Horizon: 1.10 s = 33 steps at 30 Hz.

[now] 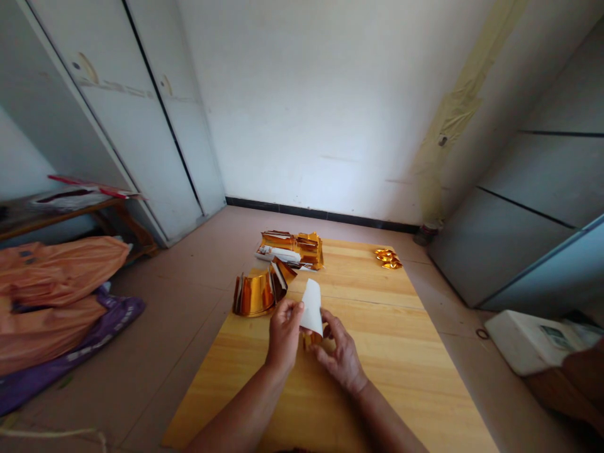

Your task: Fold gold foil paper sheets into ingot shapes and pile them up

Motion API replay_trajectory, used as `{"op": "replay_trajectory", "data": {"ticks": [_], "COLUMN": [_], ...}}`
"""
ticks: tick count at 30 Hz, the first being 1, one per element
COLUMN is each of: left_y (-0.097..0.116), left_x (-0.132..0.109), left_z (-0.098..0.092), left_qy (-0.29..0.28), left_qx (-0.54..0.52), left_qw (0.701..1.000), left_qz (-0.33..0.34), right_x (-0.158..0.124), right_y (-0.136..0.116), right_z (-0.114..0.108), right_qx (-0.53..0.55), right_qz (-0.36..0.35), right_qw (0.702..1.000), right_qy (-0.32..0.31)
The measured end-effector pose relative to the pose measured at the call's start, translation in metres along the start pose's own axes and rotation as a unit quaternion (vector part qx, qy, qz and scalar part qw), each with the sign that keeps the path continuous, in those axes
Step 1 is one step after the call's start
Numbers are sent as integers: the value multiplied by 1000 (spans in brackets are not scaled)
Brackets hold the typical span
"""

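A curved white sheet (312,308) stands between my two hands above the wooden table (387,352). My left hand (285,330) pinches its left edge between thumb and fingers. At the sheet's right edge is my right hand (342,352), its thumb and fingers apart and the fingertips close to the paper. Below the sheet, partly hidden by it, shows a small piece of gold foil (309,340). A curved stack of gold sheets (255,294) rests just beyond my left hand.
More gold sheets with white paper (309,250) lie at the table's far edge. Crumpled gold pieces (388,258) sit at the far right corner. Orange and purple bags (61,283) lie left of the table, and a white box (528,340) stands to the right.
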<state>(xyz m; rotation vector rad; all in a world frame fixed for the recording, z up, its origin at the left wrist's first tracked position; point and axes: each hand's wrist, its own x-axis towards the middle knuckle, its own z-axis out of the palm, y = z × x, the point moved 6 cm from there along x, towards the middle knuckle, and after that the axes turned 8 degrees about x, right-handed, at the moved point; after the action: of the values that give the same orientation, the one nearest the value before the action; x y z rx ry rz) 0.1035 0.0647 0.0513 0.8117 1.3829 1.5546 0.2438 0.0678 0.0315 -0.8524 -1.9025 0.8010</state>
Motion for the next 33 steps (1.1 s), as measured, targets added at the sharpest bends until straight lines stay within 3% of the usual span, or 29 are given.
{"op": "replay_trajectory", "data": {"ticks": [6, 11, 17, 23, 25, 29, 33], "left_y": [0, -3, -6, -7, -9, -3, -4], "left_x": [-11, -15, -34, -20, -13, -9, -16], "left_z": [17, 16, 14, -8, -11, -10, -6], "left_qy": [-43, -81, -166, -104, -123, -160, -186], "left_qx": [42, 46, -36, 60, 113, 218, 301], "left_qw": [998, 996, 985, 992, 985, 950, 895], "left_qz": [16, 1, 3, 47, 48, 154, 273], "right_x": [8, 17, 24, 18, 17, 21, 24], "right_y": [9, 11, 11, 10, 9, 13, 25], "right_z": [-3, -30, -40, -24, -22, -23, -28], "right_qx": [-63, -227, -311, -292, -291, -312, -359], "right_qz": [5, -51, -135, -188, -186, -183, -166], "right_qw": [994, 969, 940, 936, 934, 926, 914], "right_qy": [87, 85, 34, -64, -90, -111, -95]}}
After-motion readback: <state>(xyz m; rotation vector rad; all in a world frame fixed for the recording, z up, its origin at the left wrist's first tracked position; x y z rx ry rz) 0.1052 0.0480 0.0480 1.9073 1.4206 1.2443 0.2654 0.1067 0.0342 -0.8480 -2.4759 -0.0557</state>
